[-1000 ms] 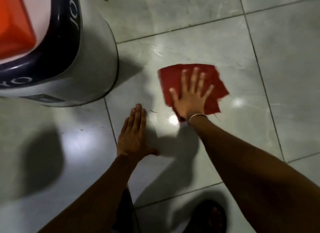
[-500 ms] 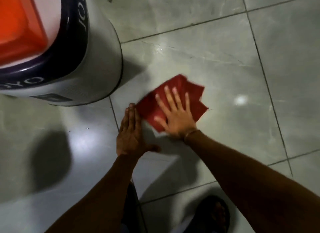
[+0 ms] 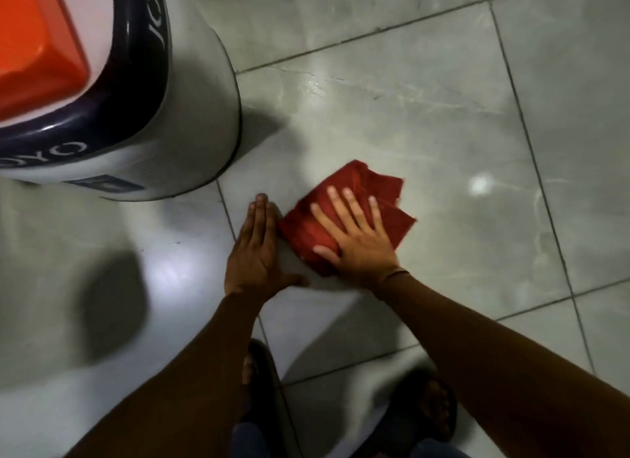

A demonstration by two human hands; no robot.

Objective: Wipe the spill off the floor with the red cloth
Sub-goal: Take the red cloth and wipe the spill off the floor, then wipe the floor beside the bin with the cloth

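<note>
- Right hand [image 3: 358,243] flat, fingers spread, pressing bunched red cloth [image 3: 344,212] onto grey tiled floor [image 3: 443,133].
- Left hand [image 3: 257,253] flat on floor, fingers together, touching cloth's left edge.
- White bin [image 3: 191,116] nearby.

A: How many hands and cloths appear?

B: Two hands, a left hand [image 3: 258,253] and a right hand [image 3: 356,239], both at frame centre; one red cloth [image 3: 347,202].

A: And the remaining items?

B: One bin [image 3: 191,123], upper left; two feet in dark sandals, one [image 3: 254,375] at lower centre, the other [image 3: 431,406] to its right; one bracelet [image 3: 397,273].
</note>
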